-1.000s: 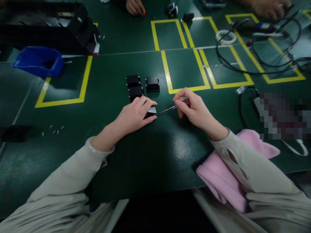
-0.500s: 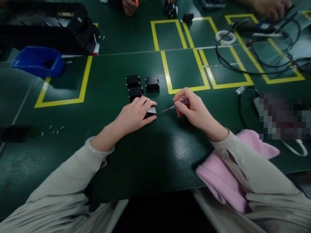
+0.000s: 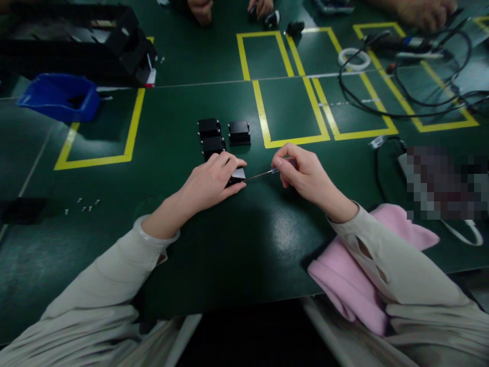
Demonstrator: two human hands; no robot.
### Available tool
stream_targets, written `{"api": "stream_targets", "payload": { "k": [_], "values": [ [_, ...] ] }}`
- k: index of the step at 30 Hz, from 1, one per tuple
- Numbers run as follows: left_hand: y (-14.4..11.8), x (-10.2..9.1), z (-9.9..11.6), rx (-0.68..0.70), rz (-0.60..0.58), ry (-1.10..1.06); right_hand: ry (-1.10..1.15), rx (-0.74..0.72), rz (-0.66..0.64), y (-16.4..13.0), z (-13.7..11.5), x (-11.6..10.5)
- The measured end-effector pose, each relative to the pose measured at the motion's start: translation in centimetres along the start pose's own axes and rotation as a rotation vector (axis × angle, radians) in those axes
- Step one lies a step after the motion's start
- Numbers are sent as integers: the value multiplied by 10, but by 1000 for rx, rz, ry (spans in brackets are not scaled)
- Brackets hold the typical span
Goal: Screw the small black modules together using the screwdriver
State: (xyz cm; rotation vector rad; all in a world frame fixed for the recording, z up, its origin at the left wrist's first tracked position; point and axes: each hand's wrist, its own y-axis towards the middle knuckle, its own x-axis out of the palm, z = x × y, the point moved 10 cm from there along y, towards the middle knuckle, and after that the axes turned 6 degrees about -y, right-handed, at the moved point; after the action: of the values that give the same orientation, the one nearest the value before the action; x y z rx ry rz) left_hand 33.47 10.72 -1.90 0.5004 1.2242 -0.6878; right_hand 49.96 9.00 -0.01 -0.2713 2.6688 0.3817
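Note:
My left hand [image 3: 210, 179] holds a small black block [image 3: 237, 176] against the green table, fingers on its far side and thumb on the near side; much of the block is hidden under the hand. In my right hand [image 3: 300, 171] is a screwdriver [image 3: 267, 172], its handle mostly covered by the fingers. The thin shaft points left, its tip at the block's right end. Just beyond my left hand lie more black blocks with bright screws at their corners: one [image 3: 209, 127] at the back, one [image 3: 213, 146] nearer, and another [image 3: 239, 132] to the right.
Several loose screws [image 3: 90, 208] lie at left. A blue bin [image 3: 59, 97] stands near a black rack [image 3: 114, 46]. Pink cloth [image 3: 351, 280] lies under my right forearm. Cables [image 3: 344, 86] and a white ring [image 3: 354, 59] are at right. Co-workers' hands [image 3: 426, 12] show across the table.
My right hand has turned slightly around the screwdriver handle and sits a little lower. My left hand and the block stay put. Across the table, a co-worker's hand has come to the dark parts.

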Motion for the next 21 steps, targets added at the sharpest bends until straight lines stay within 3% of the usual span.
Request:
{"api": "stream_targets", "payload": {
  "k": [7,12,21],
  "values": [
    [1,1,0,-5,-6,12,15,-64,46,-1,-5,-3],
    [0,0,1,-13,-14,4,47,7,-8,0,4,2],
    [1,0,0,-14,-15,13,51,-5,-1,1,2,0]
  ]
}}
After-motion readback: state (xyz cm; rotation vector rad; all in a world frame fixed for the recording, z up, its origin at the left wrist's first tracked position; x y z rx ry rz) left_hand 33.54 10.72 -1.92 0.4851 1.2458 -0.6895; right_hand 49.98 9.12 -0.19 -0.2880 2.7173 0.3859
